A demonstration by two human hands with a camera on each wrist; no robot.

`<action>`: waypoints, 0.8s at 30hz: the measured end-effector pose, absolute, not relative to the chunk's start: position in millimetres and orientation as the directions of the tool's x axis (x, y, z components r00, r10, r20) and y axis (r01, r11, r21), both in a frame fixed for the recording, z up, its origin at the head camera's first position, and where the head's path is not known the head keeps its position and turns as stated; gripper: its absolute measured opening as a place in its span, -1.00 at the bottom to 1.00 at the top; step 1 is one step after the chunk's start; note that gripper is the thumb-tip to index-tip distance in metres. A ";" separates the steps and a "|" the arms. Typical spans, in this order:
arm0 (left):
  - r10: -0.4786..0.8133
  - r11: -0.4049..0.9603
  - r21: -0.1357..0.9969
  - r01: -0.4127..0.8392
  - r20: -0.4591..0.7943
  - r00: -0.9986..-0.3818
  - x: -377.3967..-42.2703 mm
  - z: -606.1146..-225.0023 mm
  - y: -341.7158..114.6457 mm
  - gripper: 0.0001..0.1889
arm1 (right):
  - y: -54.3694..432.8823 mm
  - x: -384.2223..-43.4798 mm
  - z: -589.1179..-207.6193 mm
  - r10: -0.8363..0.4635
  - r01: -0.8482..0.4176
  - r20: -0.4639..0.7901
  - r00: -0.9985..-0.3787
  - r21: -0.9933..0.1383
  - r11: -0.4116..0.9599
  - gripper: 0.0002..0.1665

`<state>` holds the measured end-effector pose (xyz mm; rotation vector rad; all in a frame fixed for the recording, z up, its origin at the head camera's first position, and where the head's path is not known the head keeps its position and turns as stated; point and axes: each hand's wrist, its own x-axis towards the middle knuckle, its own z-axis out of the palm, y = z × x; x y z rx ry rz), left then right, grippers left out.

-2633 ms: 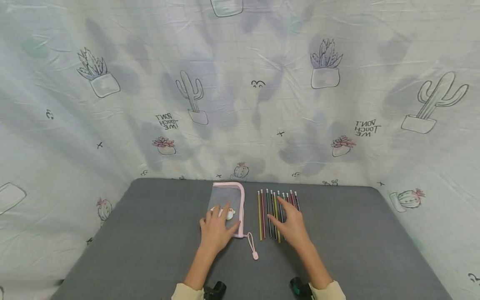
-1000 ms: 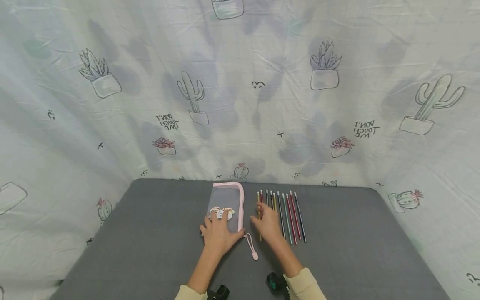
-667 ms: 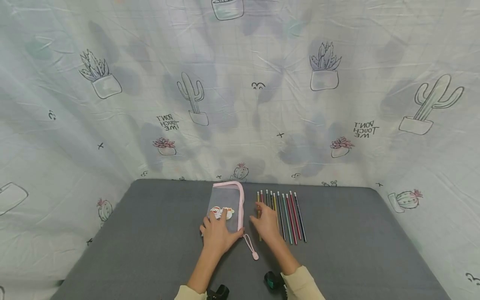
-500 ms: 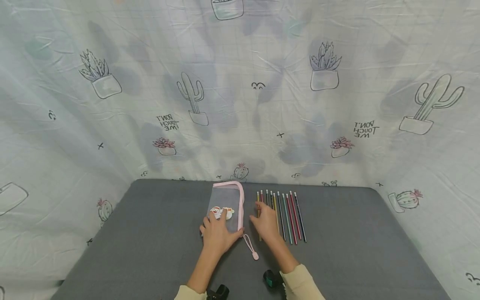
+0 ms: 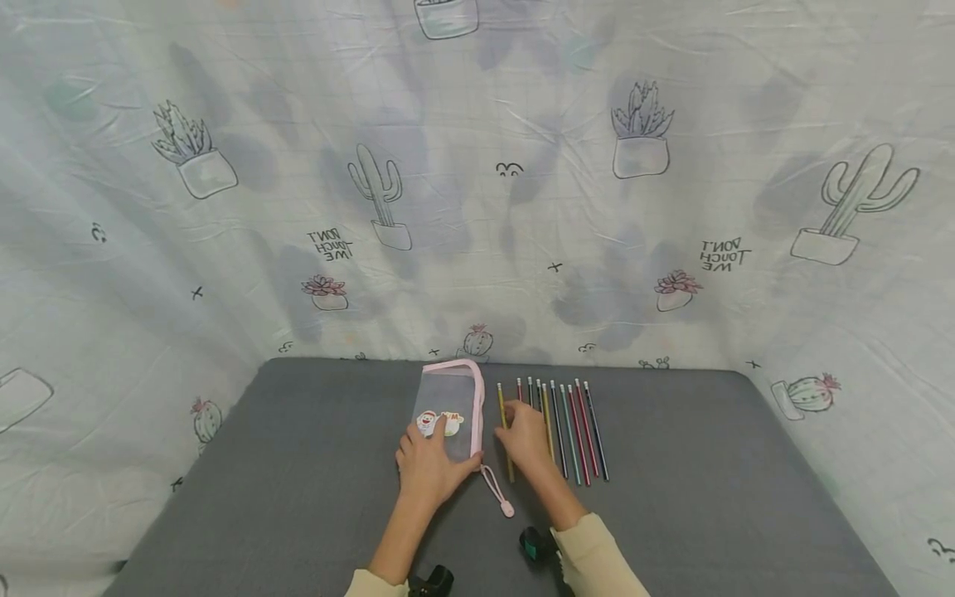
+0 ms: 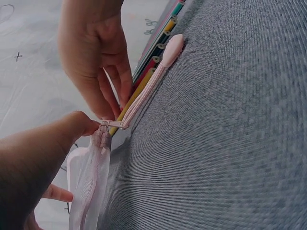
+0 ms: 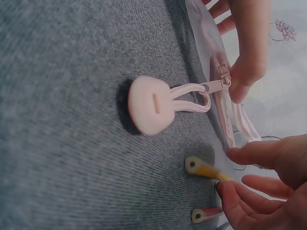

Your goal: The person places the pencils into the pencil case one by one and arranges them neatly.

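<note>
Behind, mirrored “DON'T TOUCH ME” [image 5: 721, 254]; left grip [image 5: 429, 469] spread on pouch [image 5: 448, 390], right grip [image 5: 526, 435] slack against yellow pencil [image 5: 511, 467].

A grey tabletop [image 5: 709, 481] carries a pink-edged pouch [image 5: 449, 398] under the person's left hand [image 5: 427, 468] and a row of pencils [image 5: 570, 435] beneath and beside the right hand [image 5: 528, 435].

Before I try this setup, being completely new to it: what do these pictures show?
No robot here: these are a person's left hand and right hand. The widest picture comes from a camera on the head, looking forward and down; the close ones come from small cameras on the wrists. On the grey table lie a see-through pencil case and a row of pencils. The left hand rests on the case. The right hand touches the yellow pencil nearest the case; whether it pinches it, I can't tell.
</note>
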<state>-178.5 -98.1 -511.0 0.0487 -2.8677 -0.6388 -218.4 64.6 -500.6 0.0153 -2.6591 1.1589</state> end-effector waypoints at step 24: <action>-0.068 0.922 0.388 0.001 0.164 -0.984 -178.4 -509.4 -100.2 -0.06 | 66.1 -233.5 -496.7 0.029 -0.037 0.084 -0.996 -0.693 0.720 -0.65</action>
